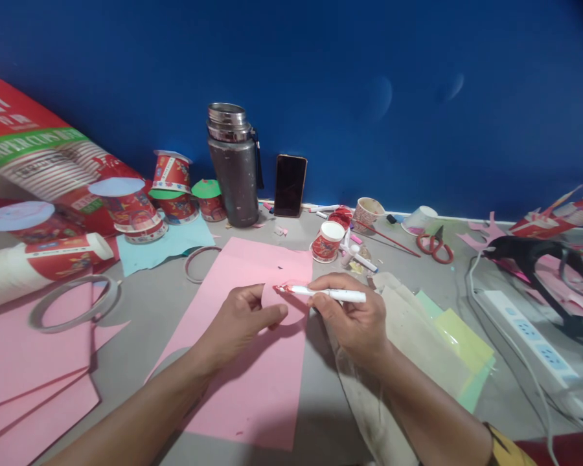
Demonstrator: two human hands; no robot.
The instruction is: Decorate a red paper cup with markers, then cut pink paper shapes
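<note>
Between its thumb and fingers my left hand (pixel 247 317) pinches a small pink paper piece (pixel 291 309), raised above a large pink sheet (pixel 252 395) that lies on the table. My right hand (pixel 352 317) grips a white marker (pixel 337 294) with a red tip. The tip points left and meets the upper part of the small piece, where a red mark shows. Behind the hands stands a red patterned paper cup (pixel 327 242), upside down, with loose markers (pixel 364 260) beside it.
At the back stand a dark thermos (pixel 236 175) and a phone (pixel 290 186). Decorated paper cups (pixel 131 207) and a tape roll (pixel 75 304) are on the left. Red-handled scissors (pixel 434 246), a cloth (pixel 408 336) and a white power strip (pixel 529 336) lie on the right.
</note>
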